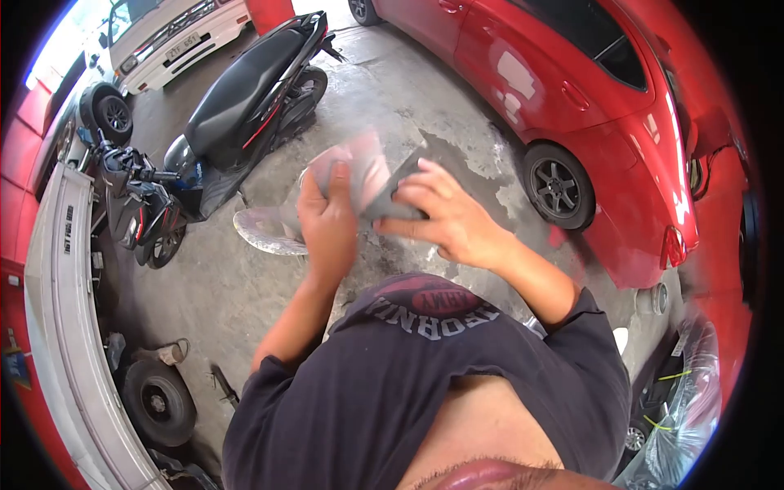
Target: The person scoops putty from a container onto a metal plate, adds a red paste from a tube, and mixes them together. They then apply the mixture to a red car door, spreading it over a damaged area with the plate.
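My left hand (329, 214) holds a pinkish, pale piece (359, 167) with its thumb on top; the piece is blurred. Close beside it on the right, my right hand (445, 214) has its fingers bent over a dark grey sheet (402, 189), which looks like sandpaper or a pad. The sheet's left edge meets or overlaps the pale piece. Below and left of my left hand is a pale, rounded object (265, 230), partly hidden behind that hand; whether it joins the held piece I cannot tell.
A black scooter (245, 90) stands at the upper left, a white vehicle (175, 45) behind it. At the right is a red car (604, 139) with pale patches. A loose wheel (158, 402) lies lower left, and clear plastic wrap (686, 408) lower right.
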A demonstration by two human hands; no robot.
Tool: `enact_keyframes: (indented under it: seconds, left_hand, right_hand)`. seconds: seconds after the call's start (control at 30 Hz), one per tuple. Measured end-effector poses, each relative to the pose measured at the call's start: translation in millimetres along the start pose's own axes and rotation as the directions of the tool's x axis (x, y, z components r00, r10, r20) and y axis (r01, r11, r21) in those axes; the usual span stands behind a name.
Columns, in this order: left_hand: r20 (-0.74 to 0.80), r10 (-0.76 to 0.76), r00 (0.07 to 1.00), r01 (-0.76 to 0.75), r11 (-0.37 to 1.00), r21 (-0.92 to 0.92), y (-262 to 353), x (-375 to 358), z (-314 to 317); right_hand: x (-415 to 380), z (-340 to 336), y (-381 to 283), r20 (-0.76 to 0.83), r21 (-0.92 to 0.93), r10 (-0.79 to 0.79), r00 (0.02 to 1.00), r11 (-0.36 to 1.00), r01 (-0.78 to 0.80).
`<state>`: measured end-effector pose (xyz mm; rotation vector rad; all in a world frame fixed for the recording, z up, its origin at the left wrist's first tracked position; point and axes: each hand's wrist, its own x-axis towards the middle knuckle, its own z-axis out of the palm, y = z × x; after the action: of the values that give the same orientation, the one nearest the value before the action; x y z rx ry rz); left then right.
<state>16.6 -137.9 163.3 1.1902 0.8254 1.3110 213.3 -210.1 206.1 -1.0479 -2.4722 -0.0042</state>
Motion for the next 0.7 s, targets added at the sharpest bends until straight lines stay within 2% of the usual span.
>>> enact_keyframes:
  seconds: [0.07,0.13,0.17,0.2,0.27,0.3,0.4,0.43,0.47,0.53,0.57,0.67,0.7]
  left_hand:
    - [-0.069,0.112,0.991,-0.108,0.992,0.064,-3.4,7.9,-5.5]
    - [-0.104,0.116,0.988,-0.123,0.990,-0.066,-0.9,6.0,-1.6]
    - [-0.121,0.109,0.987,-0.125,0.983,-0.135,3.5,2.8,3.4]
    - [-0.061,-0.017,0.998,0.000,0.963,-0.270,9.8,1.3,8.4]
    - [0.105,-0.243,0.964,0.263,0.832,-0.489,25.8,-4.8,15.6]
    - [0.120,-0.283,0.951,0.305,0.815,-0.492,32.0,-5.9,17.2]
    - [0.059,-0.314,0.948,0.312,0.873,-0.375,17.4,-2.9,8.6]
    - [0.037,-0.163,0.986,0.167,0.949,-0.267,6.8,-2.4,7.0]
    - [0.002,-0.052,0.999,0.052,0.996,-0.078,8.6,-4.2,8.7]
    - [0.020,0.196,0.980,-0.193,0.935,0.299,16.9,-2.6,15.1]
    - [0.029,0.123,0.992,-0.125,0.990,0.058,18.2,2.6,13.6]
    - [-0.067,0.234,0.970,-0.219,0.959,0.179,15.8,3.1,6.1]
    - [-0.068,0.214,0.975,-0.199,0.964,0.179,15.1,2.7,4.1]
  right_hand:
    - [-6.8,-5.9,9.1,0.068,0.062,0.000,0.998,0.998,-0.005]
    - [-15.5,-15.2,11.1,0.199,0.123,0.049,0.979,0.990,-0.075]
    - [-10.8,-21.9,3.4,0.061,0.135,-0.001,0.998,0.991,-0.007]
    - [-6.8,-19.2,1.0,-0.020,0.152,0.003,1.000,0.988,0.000]
    - [-2.1,-15.3,-2.9,-0.186,0.185,0.018,0.982,0.983,0.017]
    - [-11.0,-12.9,12.8,-0.207,0.156,0.052,0.977,0.988,-0.020]
    - [-25.6,-17.6,44.3,-0.200,0.029,0.179,0.963,0.984,-0.177]
    - [-17.9,-23.9,39.5,-0.243,0.034,0.174,0.954,0.985,-0.171]
    - [-9.5,-22.7,30.3,-0.206,0.013,0.124,0.971,0.992,-0.124]
    - [10.3,-17.6,12.9,-0.137,-0.037,0.020,0.990,0.999,-0.025]
    - [13.1,-17.1,4.8,-0.130,0.000,-0.019,0.991,1.000,0.019]
    - [-1.1,-12.5,11.3,0.175,0.098,0.003,0.985,0.995,-0.020]
    - [-6.6,-15.9,12.9,0.202,0.077,0.049,0.978,0.995,-0.066]
